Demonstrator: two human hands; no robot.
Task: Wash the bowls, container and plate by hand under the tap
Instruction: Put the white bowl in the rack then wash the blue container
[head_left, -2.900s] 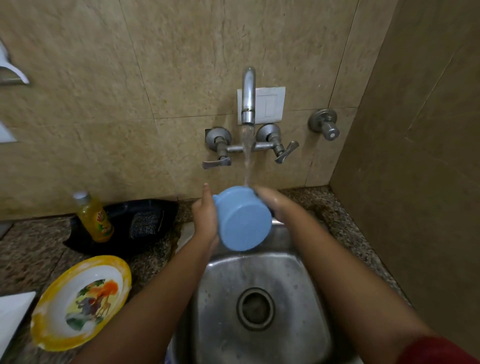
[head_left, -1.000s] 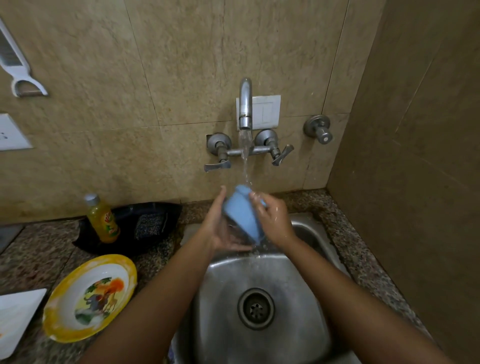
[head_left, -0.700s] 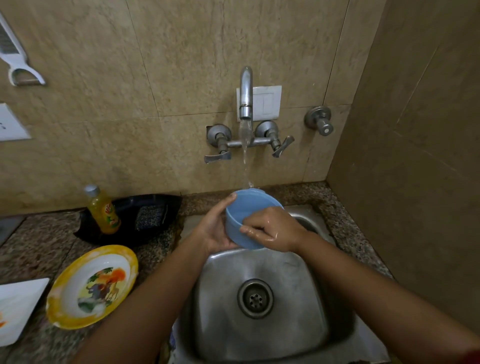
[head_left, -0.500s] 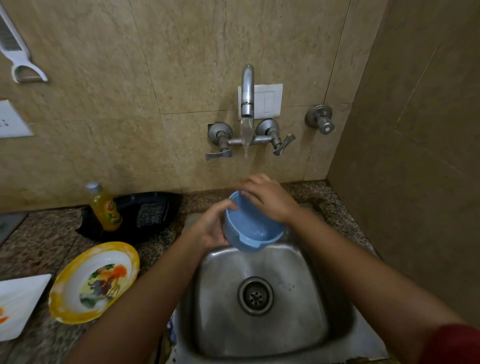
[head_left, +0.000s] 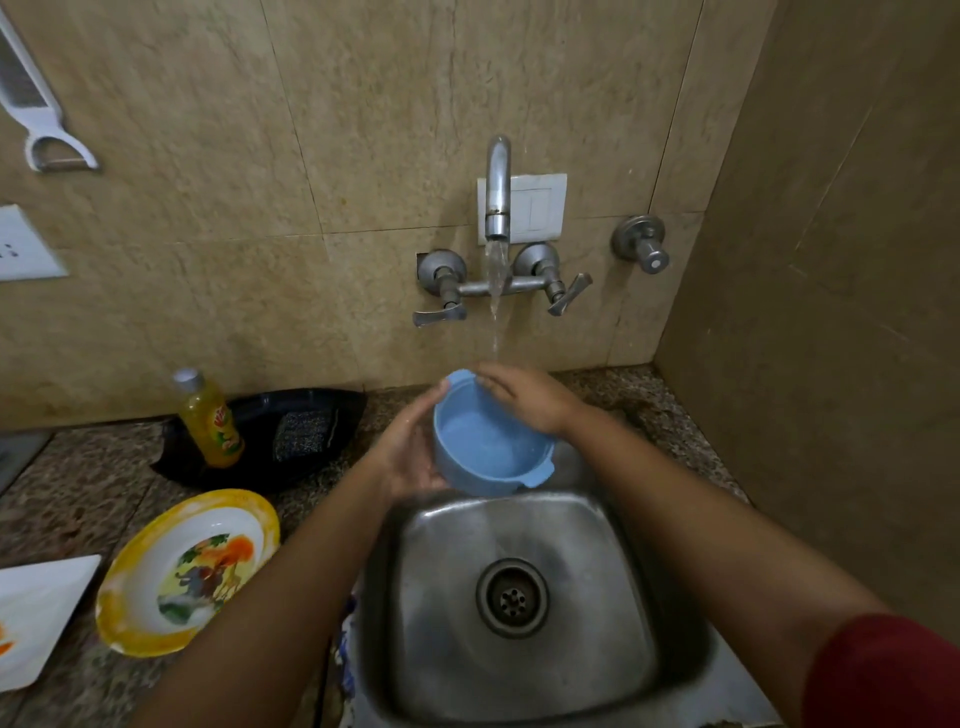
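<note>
A small blue bowl (head_left: 488, 447) with a side lug is held over the far edge of the steel sink (head_left: 519, 675), its mouth tilted toward me. My left hand (head_left: 410, 452) cups its left side and underside. My right hand (head_left: 524, 397) lies over the far rim with fingers stretched, under the running water from the tap (head_left: 497, 192). A yellow-rimmed bowl (head_left: 189, 569) with a cartoon picture sits on the counter at left. The corner of a white plate (head_left: 36, 613) shows at the left edge.
A black tray (head_left: 260, 441) behind the yellow bowl carries a dark scrub pad (head_left: 302, 437) and a yellow soap bottle (head_left: 210, 421). Tap handles (head_left: 439, 314) stick out from the tiled wall. A side wall stands close on the right. A peeler (head_left: 36, 119) hangs upper left.
The blue bowl was turned from base-up to mouth-up under the stream. My right hand moved from its outer side to its far rim.
</note>
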